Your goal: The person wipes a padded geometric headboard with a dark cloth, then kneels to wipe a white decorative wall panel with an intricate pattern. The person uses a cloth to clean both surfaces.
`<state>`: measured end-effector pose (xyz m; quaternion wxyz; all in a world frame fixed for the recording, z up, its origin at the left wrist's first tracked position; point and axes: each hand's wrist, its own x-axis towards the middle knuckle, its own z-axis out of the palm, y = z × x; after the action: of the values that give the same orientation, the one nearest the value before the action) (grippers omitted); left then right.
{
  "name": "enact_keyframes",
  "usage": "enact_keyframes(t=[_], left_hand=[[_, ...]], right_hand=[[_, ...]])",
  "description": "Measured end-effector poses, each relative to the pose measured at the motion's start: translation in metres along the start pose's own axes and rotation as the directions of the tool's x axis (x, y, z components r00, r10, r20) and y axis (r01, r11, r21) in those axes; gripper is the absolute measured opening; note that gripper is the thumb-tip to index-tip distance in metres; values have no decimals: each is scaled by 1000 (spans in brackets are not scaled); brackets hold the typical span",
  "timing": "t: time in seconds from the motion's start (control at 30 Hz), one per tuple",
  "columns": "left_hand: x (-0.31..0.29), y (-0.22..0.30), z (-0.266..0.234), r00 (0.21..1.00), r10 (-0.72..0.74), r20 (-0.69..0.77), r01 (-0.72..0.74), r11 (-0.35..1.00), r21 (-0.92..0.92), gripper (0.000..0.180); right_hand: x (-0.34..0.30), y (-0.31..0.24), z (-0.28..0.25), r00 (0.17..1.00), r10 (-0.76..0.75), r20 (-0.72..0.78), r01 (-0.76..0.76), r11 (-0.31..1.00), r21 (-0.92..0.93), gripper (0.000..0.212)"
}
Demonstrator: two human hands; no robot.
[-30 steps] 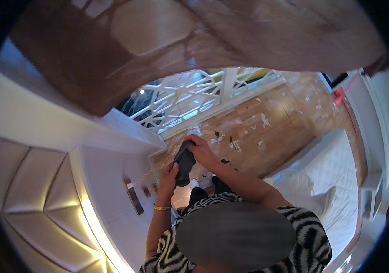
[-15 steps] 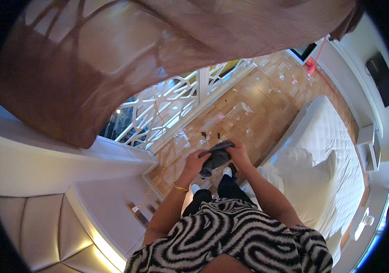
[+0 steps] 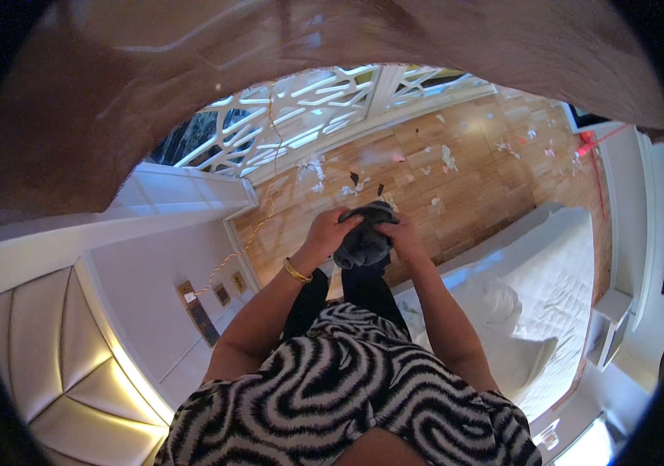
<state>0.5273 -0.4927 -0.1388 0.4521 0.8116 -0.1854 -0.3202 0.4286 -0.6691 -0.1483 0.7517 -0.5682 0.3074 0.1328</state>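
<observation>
A dark grey, bunched piece of soft cloth (image 3: 365,245) hangs in front of me, above my legs. The fingers of my left hand (image 3: 329,233) close on its left edge, with the thumb over the top. My right hand (image 3: 405,235) pinches the opposite edge, thumb pointing inward. Between the hands the upper rim of the cloth is spread, while the lower part droops in folds. Its exact kind I cannot make out.
Scraps of paper (image 3: 448,158) litter the wooden floor (image 3: 472,186). To the right is a bed with white bedding (image 3: 542,287). A white lattice partition (image 3: 301,116) stands ahead; a twisted cord (image 3: 271,182) runs to a wall socket panel (image 3: 198,314). Brown material (image 3: 114,101) fills the top.
Both hands have brought the cloth a little closer together and it now hangs rounder and fuller. The view has turned, so the bed and partition appear shifted.
</observation>
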Motion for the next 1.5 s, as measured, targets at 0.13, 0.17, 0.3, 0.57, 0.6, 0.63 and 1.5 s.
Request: enact_keyframes(t=[0.13, 0.17, 0.3, 0.57, 0.6, 0.63, 1.5], left_hand=[[20, -7, -13, 997, -69, -27, 64, 988, -144, 29], [27, -9, -17, 994, -94, -51, 84, 981, -176, 28], [61, -39, -33, 963, -231, -140, 174, 927, -331, 24], [128, -133, -59, 947, -244, -207, 182, 943, -278, 22], [137, -158, -56, 961, -174, -216, 97, 941, -323, 24], [146, -163, -56, 959, -136, -247, 87, 976, -201, 25], [386, -275, -34, 678, 267, -685, -581, 765, -277, 44]], right_hand=[[32, -22, 3, 995, 47, -85, -27, 976, 214, 25], [44, -20, 3, 993, 36, -110, -7, 969, 247, 26], [99, -11, 12, 976, -29, -215, 100, 940, 325, 32], [213, 15, 45, 873, -199, -445, 310, 931, 191, 32], [231, 11, 44, 819, -347, -456, 349, 933, -83, 31], [248, 9, 44, 817, -349, -459, 371, 928, -46, 32], [487, -17, 18, -169, -916, 364, 330, -400, -855, 51]])
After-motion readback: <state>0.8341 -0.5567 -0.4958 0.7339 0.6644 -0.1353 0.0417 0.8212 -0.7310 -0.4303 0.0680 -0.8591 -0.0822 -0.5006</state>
